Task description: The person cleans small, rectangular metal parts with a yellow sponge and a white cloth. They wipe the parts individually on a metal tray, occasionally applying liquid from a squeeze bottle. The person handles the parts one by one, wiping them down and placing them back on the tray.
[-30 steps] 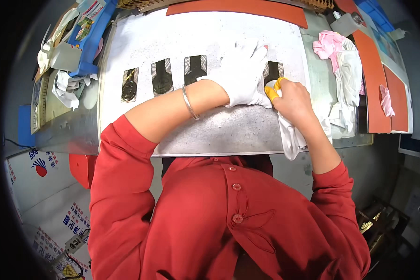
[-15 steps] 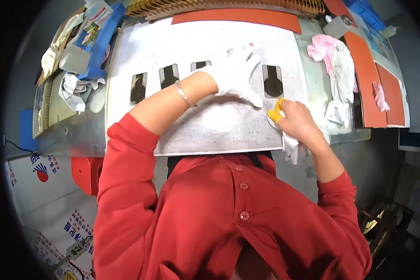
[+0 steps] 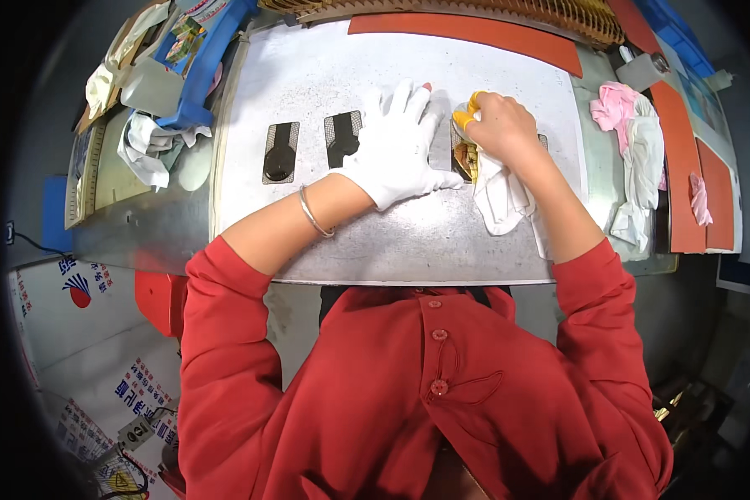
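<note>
My left hand [image 3: 398, 146], in a white glove, lies flat with fingers spread on the white sheet [image 3: 308, 75] covering the table. A small rectangular plate with a dark keyhole-like shape [image 3: 340, 140] is partly under its edge, and a similar plate [image 3: 280, 153] lies further left. My right hand [image 3: 502, 125], with yellow finger cots, grips a white cloth [image 3: 502, 198] over another dark plate [image 3: 460, 162]. That plate is mostly hidden and shows a yellowish patch. The corner of one more plate [image 3: 543, 141] peeks out behind my right wrist.
A slotted brown rack [image 3: 475, 12] and an orange strip [image 3: 467, 37] line the far edge. A blue tray [image 3: 196, 104], a white bottle [image 3: 152, 87] and a crumpled cloth [image 3: 146, 150] are left. Right are pink [image 3: 615, 104] and white [image 3: 640, 175] cloths and orange boards [image 3: 679, 167].
My right hand has moved up and left with the cloth, from beside the right-hand plate onto another one. My left hand has slid left. The whole view has shifted slightly.
</note>
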